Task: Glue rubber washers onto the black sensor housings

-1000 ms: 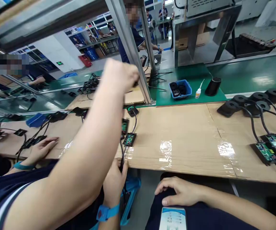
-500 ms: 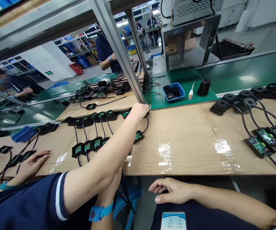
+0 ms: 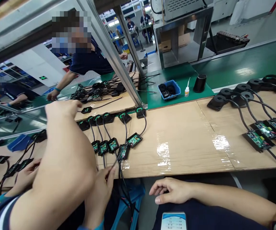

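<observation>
My left hand [image 3: 102,187] is at the front edge of the bench, partly behind a co-worker's bent arm [image 3: 70,153]. Its fingers are closed on a thin black cable [image 3: 114,163] that leads up toward a small black box with a green circuit board [image 3: 123,152]. Just beyond lies a second open box [image 3: 134,140], wired to a round black part [image 3: 140,111]. Several more wired boxes stand in a row to the left. My right hand [image 3: 167,190] rests above my lap, fingers loosely apart and holding nothing. A phone [image 3: 173,221] lies on my lap.
Cardboard [image 3: 183,137] covers the bench. Beyond it are a blue bin of black parts [image 3: 168,90], a small bottle [image 3: 187,90] and a black cup [image 3: 200,83]. More boxes [image 3: 258,140] with cables sit at right. A metal post [image 3: 111,54] rises behind.
The co-worker's arm has swung left, away from the post, uncovering the boxes and round parts. My left hand now shows with the cable. My right hand stays put. A person behind leans in.
</observation>
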The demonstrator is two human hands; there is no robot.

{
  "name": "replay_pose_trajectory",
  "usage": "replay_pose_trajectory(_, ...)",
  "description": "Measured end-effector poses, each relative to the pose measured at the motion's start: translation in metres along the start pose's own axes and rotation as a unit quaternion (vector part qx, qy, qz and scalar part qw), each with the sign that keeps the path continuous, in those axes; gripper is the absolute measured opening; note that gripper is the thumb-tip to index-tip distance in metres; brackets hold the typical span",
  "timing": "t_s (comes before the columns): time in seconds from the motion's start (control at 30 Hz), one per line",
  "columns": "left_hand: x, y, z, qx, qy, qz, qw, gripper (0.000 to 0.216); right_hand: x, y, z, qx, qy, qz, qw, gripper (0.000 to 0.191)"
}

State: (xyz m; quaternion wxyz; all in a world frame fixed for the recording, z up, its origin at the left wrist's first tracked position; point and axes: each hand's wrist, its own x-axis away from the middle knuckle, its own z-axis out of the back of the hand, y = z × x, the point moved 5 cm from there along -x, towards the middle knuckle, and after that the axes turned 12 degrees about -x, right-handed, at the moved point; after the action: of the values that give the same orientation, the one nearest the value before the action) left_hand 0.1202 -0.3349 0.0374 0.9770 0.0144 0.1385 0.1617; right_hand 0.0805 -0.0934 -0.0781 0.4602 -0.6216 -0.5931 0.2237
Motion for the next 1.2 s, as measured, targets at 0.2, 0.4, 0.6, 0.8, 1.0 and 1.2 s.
replay_pose_trajectory(0.2, 0.059, 0.006, -0.021, -0.015, -0.05, 0.018, 0.998, 0.042, -0.026, 0.012, -0.013, -0.049, -0.009, -0.021, 0.999, 0.087)
replay_pose_trajectory(0.4, 0.051, 0.013, -0.031, -0.037, -0.047, 0.08, 0.995, 0.034, -0.05, 0.019, -0.026, -0.107, 0.005, -0.023, 0.994, 0.098)
replay_pose_trajectory(0.6, 0.034, 0.005, -0.038, -0.02, -0.04, 0.1, 0.994, 0.03, -0.066, 0.014, -0.038, -0.158, 0.006, -0.015, 0.987, 0.109)
replay_pose_trajectory(0.8, 0.028, 0.016, -0.049, 0.13, -0.115, 0.03, 0.984, 0.031, -0.072, 0.001, -0.05, -0.218, 0.006, 0.028, 0.975, 0.093)
replay_pose_trajectory(1.0, -0.069, -0.008, -0.049, 0.157, -0.106, -0.009, 0.982, 0.045, -0.062, 0.0, -0.055, -0.274, 0.018, 0.039, 0.961, 0.075)
replay_pose_trajectory(1.2, -0.227, -0.024, -0.088, 0.123, -0.121, -0.019, 0.985, 0.074, -0.038, -0.015, -0.034, -0.205, 0.018, 0.105, 0.973, 0.071)
